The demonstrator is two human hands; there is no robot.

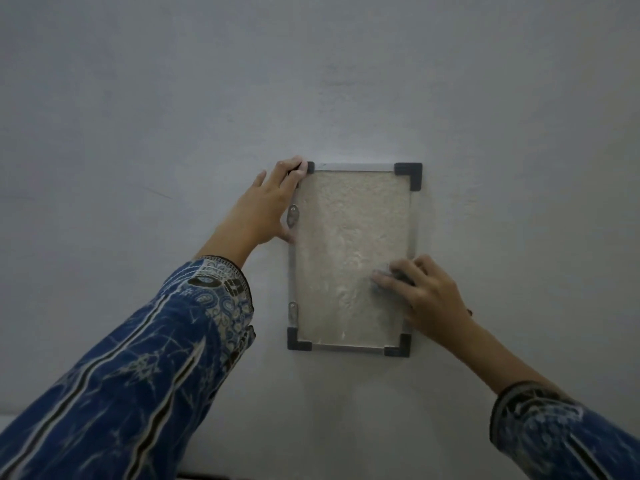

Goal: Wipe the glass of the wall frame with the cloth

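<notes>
The frame (353, 258) is mounted upright on the wall (138, 116), and its upper left corner is gripped by the left hand (263, 206), fingers curled over the top edge and thumb on the left rail, probably so that the frame is kept from swinging under pressure. The glass (343, 237) looks cloudy over most of its area. Near the lower right corner of the frame, the right hand (426, 296) is laid against the glass with fingers spread. A small grey cloth (398, 273) is pressed under its fingertips and is mostly hidden by them.
</notes>
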